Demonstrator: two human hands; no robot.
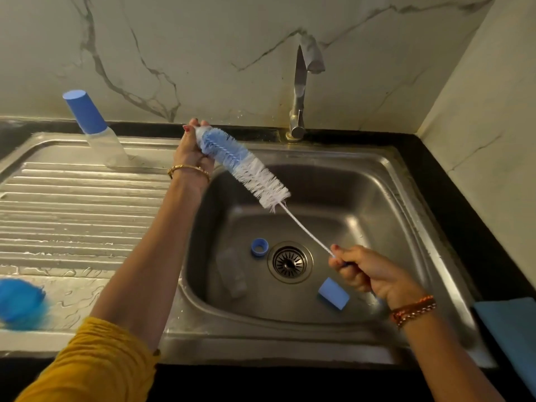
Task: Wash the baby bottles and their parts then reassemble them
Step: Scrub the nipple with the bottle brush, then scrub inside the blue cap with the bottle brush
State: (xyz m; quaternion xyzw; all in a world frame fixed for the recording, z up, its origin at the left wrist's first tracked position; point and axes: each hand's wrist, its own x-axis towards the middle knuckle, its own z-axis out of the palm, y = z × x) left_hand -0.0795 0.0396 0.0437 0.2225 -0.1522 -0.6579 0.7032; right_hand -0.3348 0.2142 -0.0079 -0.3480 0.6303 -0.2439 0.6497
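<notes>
My left hand (193,152) grips the tip end of a long blue-and-white bottle brush (246,169) above the sink's left rim. My right hand (359,271) pinches the brush's thin twisted wire handle low over the basin. On the sink floor lie a clear bottle body (232,274), a blue screw ring (259,246) and a blue cap (333,293). An assembled bottle with a blue cap (92,123) stands on the drainboard at the back left.
The steel sink (406,204) has a drain (290,262) at its middle and a tap (300,91) behind it, not running. A wet ribbed drainboard (72,213) lies to the left. A blue scrubber (21,304) sits at its front; a blue cloth (510,323) lies at right.
</notes>
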